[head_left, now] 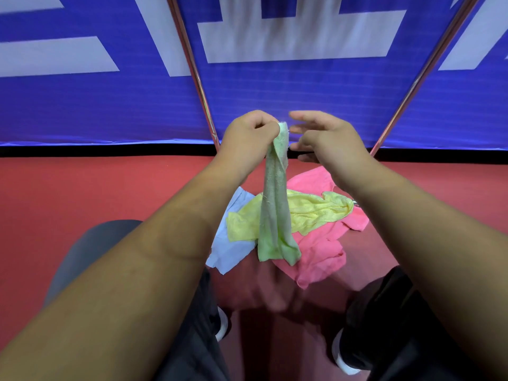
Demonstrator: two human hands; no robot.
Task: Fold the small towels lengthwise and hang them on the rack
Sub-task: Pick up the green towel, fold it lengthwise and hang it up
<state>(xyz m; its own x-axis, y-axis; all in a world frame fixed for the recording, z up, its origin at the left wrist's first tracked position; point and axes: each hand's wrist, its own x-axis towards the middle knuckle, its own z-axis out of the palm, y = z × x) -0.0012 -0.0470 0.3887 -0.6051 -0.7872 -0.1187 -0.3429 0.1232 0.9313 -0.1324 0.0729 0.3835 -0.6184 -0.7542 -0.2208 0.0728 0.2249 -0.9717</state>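
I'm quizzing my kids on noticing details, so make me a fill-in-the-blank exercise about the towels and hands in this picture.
The left hand pinches the top of a hanging towel coloured ___.
The right hand beside it is ___, holding nothing.
The yellow towel, pale blue towel and pink towel lie on a ___ floor.
Missing words: green; open; red.

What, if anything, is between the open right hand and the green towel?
Nothing visible. The left hand pinches the green towel at its top end, and it hangs freely. The right hand is open just beside that top, with only air between them.
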